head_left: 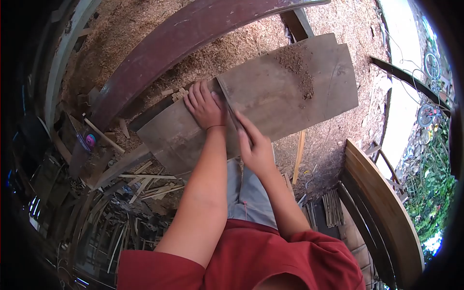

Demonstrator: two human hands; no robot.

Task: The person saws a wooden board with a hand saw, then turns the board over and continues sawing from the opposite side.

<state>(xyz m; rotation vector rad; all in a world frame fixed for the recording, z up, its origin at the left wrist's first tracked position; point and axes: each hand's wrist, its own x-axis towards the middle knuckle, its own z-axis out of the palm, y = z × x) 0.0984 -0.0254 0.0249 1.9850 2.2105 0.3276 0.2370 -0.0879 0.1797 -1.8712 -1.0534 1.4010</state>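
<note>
Two grips were counted: the left grip (205, 107) and the right grip (258, 151). There were two flat boards, a near board (169, 137) and a far board (290, 92). There was also one curved dark-red beam (183, 43), one pink round thing (90, 140) and two bicycle wheels (431, 65).

Sawdust floor (241, 48) — sunlit greenery (430, 188) beyond

Left hand (205, 106) and right hand (256, 147) on board (290, 82), offcuts (145, 186) leftward.

We see a grey-brown board (290, 87) with brown dust on it, a dark red beam (159, 53), tan sawdust (241, 43) and our red shirt (270, 261).
</note>
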